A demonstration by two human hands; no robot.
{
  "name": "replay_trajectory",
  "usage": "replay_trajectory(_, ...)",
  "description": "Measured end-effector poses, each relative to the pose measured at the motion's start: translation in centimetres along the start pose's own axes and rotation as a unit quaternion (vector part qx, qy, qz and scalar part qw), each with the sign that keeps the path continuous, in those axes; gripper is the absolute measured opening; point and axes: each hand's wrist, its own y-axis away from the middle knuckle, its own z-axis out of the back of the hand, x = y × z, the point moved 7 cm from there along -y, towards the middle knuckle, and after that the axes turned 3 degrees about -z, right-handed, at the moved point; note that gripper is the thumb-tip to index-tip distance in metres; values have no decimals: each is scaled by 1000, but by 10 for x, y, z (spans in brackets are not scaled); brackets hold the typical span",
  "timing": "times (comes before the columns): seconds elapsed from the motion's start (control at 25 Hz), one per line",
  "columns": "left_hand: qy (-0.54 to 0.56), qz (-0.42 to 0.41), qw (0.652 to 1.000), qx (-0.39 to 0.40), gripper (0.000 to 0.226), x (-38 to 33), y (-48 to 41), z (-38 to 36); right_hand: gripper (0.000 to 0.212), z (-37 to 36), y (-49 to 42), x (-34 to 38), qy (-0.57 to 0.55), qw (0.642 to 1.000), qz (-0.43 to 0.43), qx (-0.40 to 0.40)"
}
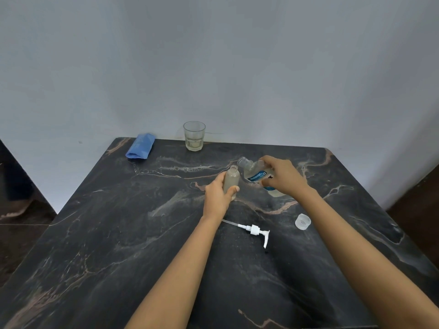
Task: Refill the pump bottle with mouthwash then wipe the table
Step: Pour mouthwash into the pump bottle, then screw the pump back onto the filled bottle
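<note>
Refill step, pour about to start. Left hand (219, 193) grips the open pump bottle (231, 180) upright on worktop (118, 233); right hand (282, 176) tilts uncapped mouthwash bottle (255, 173), mouth just beside the neck. No stream visible, prob. Next: align mouths w/ care.

The mouthwash bottle (257, 175) has a blue label, its print unreadable.

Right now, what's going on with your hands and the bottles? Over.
Left hand gripping open pump bottle, upright on table. Right hand tilting uncapped mouthwash bottle toward its mouth. Pump head and cap lying nearby, nothing blocking.
</note>
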Motion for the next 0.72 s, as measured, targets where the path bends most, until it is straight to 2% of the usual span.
replay_trajectory(0.2, 2, -1, 1000, -10, 50, -2, 1, 0, 45, 0, 8, -28, -187, 976, -69, -88)
replay_trajectory(0.4, 1, 6, 1000, -9, 63, -2, 4, -3, 48, -11, 21, -62, -345, 923, -118, -125)
replay_trajectory(0.56, 5, 33, 999, -11, 71, 7, 10, -4, 47, -19, 23, -77, -415, 894, -126, -112)
replay_trajectory(0.72, 11, 30, 999, -21, 67, 13, 15, -4, 47, -24, 23, -87, -450, 882, -114, -86)
